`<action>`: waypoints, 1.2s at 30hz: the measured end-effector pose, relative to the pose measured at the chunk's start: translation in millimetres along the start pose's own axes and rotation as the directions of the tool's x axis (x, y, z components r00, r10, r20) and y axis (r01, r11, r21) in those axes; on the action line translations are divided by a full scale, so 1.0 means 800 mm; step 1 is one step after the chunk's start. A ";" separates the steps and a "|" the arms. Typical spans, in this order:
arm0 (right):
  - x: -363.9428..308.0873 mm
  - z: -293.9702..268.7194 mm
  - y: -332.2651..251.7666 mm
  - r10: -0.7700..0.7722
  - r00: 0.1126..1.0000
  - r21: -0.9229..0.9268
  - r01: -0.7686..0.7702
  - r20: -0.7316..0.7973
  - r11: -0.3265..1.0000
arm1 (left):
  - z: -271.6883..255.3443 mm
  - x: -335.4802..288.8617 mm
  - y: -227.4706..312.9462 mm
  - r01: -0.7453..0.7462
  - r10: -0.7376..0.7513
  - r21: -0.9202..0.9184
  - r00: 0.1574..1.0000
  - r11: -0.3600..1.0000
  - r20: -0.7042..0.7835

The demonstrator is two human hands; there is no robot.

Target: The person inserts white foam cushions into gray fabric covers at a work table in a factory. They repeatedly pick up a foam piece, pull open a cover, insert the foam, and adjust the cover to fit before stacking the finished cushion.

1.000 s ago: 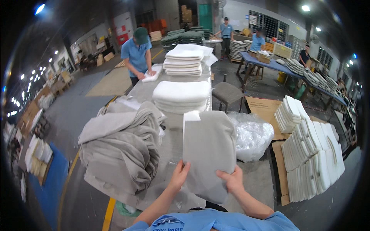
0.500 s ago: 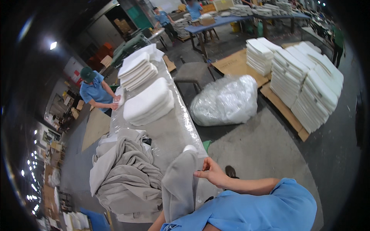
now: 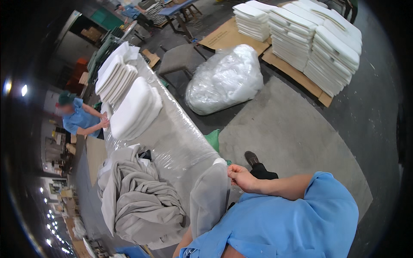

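Note:
A grey fabric cushion cover [image 3: 209, 198] stands upright in front of me, with a bit of white padding [image 3: 219, 161] showing at its top end. My right hand [image 3: 241, 177] is closed in a pinch at the cover's right edge; what lies between the fingertips is too small to make out clearly. My left forearm [image 3: 185, 241] comes up from the lower edge, and the left hand is hidden behind the cover. To the left, a heap of loose grey covers [image 3: 142, 198] lies on the plastic-wrapped table [image 3: 172, 139].
White pads [image 3: 135, 109] are stacked farther along the table, where a co-worker [image 3: 81, 115] in blue handles another pad. A clear plastic bag [image 3: 226, 79] bulges on the floor beside a chair [image 3: 180, 60]. Tall pad stacks [image 3: 297, 36] rest on cardboard at the right.
The view has swung right and down, shifting the scene left and up. My right hand's fingers have drawn together at the cover's edge, lower along my side of it.

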State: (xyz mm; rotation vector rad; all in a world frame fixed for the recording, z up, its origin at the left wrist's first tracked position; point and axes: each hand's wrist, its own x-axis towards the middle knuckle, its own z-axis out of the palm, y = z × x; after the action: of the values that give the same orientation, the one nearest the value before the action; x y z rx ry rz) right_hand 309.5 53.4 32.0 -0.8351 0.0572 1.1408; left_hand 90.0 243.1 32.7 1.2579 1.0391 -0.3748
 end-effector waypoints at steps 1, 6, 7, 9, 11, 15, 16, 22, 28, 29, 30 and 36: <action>0.006 -0.013 0.009 0.000 0.999 -0.039 -0.002 -0.054 0.999 | 0.008 0.010 0.007 -0.005 0.003 0.090 1.000 0.996 0.023; 0.019 -0.061 0.040 0.075 0.953 -0.065 -0.099 -0.295 0.993 | 0.016 0.055 0.039 -0.161 0.100 0.489 0.984 0.857 0.150; 0.018 -0.063 0.042 0.102 0.948 -0.029 -0.116 -0.303 0.993 | 0.012 0.069 0.051 -0.245 0.176 0.543 0.968 0.803 0.177; 0.017 -0.066 0.044 0.158 0.935 0.049 -0.150 -0.316 0.987 | 0.012 0.107 0.086 -0.433 0.381 0.583 0.899 0.687 0.218; 0.015 -0.067 0.046 0.171 0.941 0.064 -0.160 -0.292 0.985 | 0.027 0.144 0.130 -0.527 0.507 0.514 0.840 0.677 0.193; 0.015 -0.083 0.053 0.163 0.941 0.139 -0.127 -0.296 0.982 | 0.117 0.182 0.253 -0.323 0.190 0.377 0.918 0.868 0.348; 0.014 -0.084 0.055 0.170 0.946 0.160 -0.129 -0.276 0.979 | 0.136 0.186 0.275 -0.290 0.072 0.483 0.905 0.826 0.420; 0.010 -0.081 0.062 0.154 0.970 0.224 -0.111 -0.187 0.968 | 0.227 0.196 0.304 -0.509 -0.237 0.859 0.829 0.057 0.507; 0.021 -0.086 0.072 0.092 0.952 0.225 -0.026 -0.291 0.974 | 0.251 0.191 0.300 -0.566 -0.376 0.798 0.799 -0.206 0.470; 0.020 -0.086 0.070 0.103 0.948 0.223 -0.036 -0.301 0.974 | 0.253 0.192 0.297 -0.576 -0.398 0.786 0.791 -0.224 0.465; 0.021 -0.084 0.071 0.074 0.946 0.277 0.018 -0.316 0.961 | 0.255 0.191 0.297 -0.555 -0.413 0.802 0.798 -0.219 0.439; 0.038 -0.087 0.080 0.100 0.909 0.285 0.021 -0.404 0.958 | 0.240 0.202 0.289 -0.579 -0.427 0.800 0.771 -0.158 0.473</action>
State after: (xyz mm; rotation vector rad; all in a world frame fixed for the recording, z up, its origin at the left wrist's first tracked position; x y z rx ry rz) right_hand 296.0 44.5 -65.9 -0.8073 0.5836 0.9465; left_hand 427.2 191.4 31.3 2.3298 -0.3780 -1.7042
